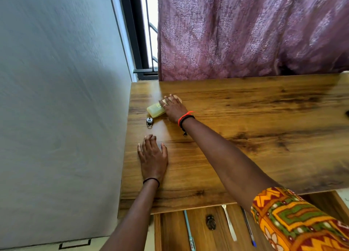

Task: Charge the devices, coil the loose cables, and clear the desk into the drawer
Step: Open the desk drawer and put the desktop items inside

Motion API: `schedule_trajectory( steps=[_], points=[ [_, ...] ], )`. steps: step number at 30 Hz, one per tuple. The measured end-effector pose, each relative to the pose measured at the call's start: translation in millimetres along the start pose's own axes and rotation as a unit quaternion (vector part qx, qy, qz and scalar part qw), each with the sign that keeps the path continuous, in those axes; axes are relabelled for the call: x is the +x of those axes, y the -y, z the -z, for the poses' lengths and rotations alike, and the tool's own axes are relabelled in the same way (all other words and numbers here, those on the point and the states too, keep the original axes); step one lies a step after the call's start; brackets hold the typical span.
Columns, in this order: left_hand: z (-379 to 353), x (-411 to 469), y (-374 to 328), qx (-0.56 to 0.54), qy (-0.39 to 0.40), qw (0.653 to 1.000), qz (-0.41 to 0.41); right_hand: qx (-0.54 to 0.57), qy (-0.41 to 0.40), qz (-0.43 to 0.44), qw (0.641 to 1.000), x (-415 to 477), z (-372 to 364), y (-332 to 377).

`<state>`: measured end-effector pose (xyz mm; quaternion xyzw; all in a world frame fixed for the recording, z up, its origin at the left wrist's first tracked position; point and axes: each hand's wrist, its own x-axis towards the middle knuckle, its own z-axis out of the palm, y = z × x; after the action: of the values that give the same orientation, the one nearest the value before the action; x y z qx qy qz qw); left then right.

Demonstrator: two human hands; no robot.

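The left hand (pixel 153 156) lies open and empty on the brown wooden desk (pixel 245 137), while the right hand (pixel 174 109) drapes over the pale yellow plastic bottle (pixel 155 110) near the far-left edge, grip unclear, so a slip could push it off.

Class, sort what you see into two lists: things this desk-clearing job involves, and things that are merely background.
Job: yellow bottle in the right hand; small silver object near it; wooden desk; open drawer.
Background: purple curtain; window; grey wall.

Soft window (pixel 151 24) daylight, blurred, wide-angle-warped edges.
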<state>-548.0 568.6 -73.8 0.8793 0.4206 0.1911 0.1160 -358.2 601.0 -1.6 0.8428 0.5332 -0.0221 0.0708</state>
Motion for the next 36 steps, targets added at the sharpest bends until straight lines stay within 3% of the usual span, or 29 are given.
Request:
schedule_trajectory(
  steps=[6, 13, 17, 24, 27, 36],
  points=[
    [1, 0, 1, -0.007, 0.007, 1.000, 0.002, 0.061, -0.004, -0.005, 0.998, -17, 5, -12],
    [1, 2, 3, -0.024, 0.009, 1.000, 0.002, 0.190, 0.039, -0.148, 0.970, -87, 2, -38],
    [3, 2, 3, -0.039, 0.012, 0.999, 0.000, 0.226, 0.073, -0.184, 0.954, -153, 1, -46],
    [4, -1, 2, -0.065, 0.019, 0.998, -0.006, 0.360, 0.068, -0.315, 0.875, -281, -8, -66],
    [5, -3, 2, -0.066, 0.021, 0.998, -0.012, 0.371, 0.085, -0.354, 0.855, -340, -7, -76],
    [4, -18, -3, -0.051, 0.031, 0.998, -0.009, 0.292, 0.256, -0.405, 0.828, -452, -42, -100]
  ],
)
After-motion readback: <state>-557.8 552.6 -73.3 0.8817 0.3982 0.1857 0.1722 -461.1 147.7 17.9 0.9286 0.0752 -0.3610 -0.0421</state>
